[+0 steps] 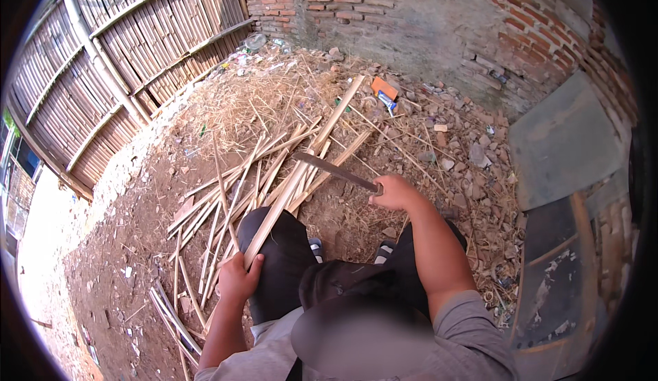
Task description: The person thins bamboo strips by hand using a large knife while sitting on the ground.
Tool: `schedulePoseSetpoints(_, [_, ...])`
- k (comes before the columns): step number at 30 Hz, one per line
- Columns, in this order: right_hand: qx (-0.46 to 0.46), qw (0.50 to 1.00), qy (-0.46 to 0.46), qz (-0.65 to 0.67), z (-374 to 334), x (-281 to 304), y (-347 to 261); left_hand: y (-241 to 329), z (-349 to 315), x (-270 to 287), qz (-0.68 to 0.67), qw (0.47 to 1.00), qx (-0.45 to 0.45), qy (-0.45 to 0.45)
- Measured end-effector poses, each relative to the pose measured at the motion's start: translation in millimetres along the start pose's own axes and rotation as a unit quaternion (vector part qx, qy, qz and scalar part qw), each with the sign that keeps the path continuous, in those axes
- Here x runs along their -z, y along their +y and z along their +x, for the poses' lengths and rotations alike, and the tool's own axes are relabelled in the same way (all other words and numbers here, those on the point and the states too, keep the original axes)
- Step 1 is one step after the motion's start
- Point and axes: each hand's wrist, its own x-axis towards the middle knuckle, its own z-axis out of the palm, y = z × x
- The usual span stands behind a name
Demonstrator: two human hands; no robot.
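My left hand (238, 276) grips the near end of a long, pale bamboo strip (282, 201), beside my left knee. The strip slants up and to the right, away from me over the pile. In my right hand (395, 194) is the handle end of a machete (336, 169), its dark blade pointing left. The blade's tip lies at the strip, about halfway along; whether it touches or cuts in, I cannot tell. Beneath and to the left, several split bamboo strips (212, 211) lie loosely crossed on the ground.
A woven bamboo fence (157, 31) stands at the far left, a worn brick wall (411, 18) at the back. Dry straw (233, 107), rubble (480, 155) and an orange brick piece (385, 88) litter the dirt. Grey panels (565, 141) lean at the right.
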Motion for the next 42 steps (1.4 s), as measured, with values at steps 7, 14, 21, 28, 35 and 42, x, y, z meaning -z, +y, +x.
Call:
schedulePoseSetpoints(7, [-0.057,0.997,0.044,0.012,2.9,-7.1,24.2,2.2,1.5,-1.6,0.0,1.0,0.003,-0.007])
schedulePoseSetpoints(14, [0.069,0.992,-0.088,-0.049,0.5,-23.6,-10.1,-2.3,0.5,-2.0,-0.004,1.0,0.0,-0.007])
schedulePoseSetpoints(21, [-0.003,0.999,-0.042,-0.018,-2.7,-0.9,-6.2,-2.3,-0.7,-3.0,-0.005,1.0,-0.012,0.008])
schedulePoseSetpoints(28, [-0.076,0.996,0.048,0.006,-1.9,2.6,14.6,-2.3,-0.6,-5.3,-0.008,1.0,-0.019,0.016])
schedulePoseSetpoints(35, [-0.006,0.999,-0.036,0.02,6.9,-25.1,6.1,-1.3,-0.8,-5.6,-0.008,0.999,-0.032,0.029])
schedulePoseSetpoints(42, [0.021,0.998,-0.06,-0.022,3.9,-20.5,-0.7,-2.0,-0.6,-5.4,0.003,1.0,-0.015,0.022])
